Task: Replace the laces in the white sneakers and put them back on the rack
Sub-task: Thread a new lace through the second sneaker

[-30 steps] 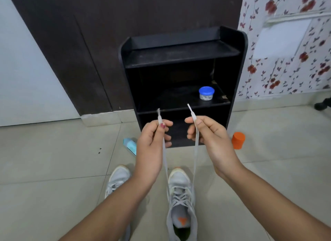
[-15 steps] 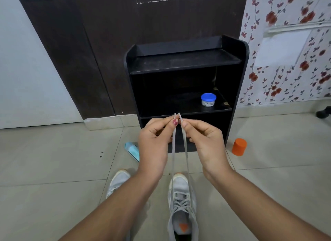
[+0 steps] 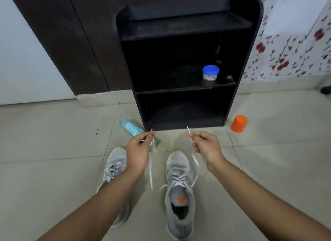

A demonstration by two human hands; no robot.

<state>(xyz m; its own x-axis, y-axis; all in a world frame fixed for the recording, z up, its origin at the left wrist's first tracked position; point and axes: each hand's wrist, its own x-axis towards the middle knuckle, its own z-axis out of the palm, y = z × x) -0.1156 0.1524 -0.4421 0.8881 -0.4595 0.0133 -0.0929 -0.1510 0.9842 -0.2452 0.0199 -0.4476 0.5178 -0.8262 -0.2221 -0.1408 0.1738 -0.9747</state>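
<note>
The left hand (image 3: 138,151) pinched one end of the lace (image 3: 151,176) between thumb and forefinger, and its other fingers were curled in. The stiff tip of the lace stood up just above the fingertips. The right hand (image 3: 206,147) pinched the other end in the same manner, also with the tip pointing up. The two hands were held apart, one on each side, above the toe of the sneaker (image 3: 180,188).

From each hand the lace hung down loosely to the upper holes of this sneaker, where it crossed several times over the tongue. The strands looked blurred. The sneaker stood on the tiled floor (image 3: 44,160) between the forearms, with its toe towards the rack (image 3: 179,25). The second sneaker (image 3: 114,169) stood beside it on the left, partly hidden by the left forearm.

The black rack stood on the floor behind the sneakers; neither sneaker was on it. A small jar (image 3: 210,72) with a blue lid was on its middle shelf, at the right. A light blue bottle (image 3: 131,127) lay on the floor at the rack's lower left corner, and an orange cup (image 3: 239,123) stood near its right corner.
</note>
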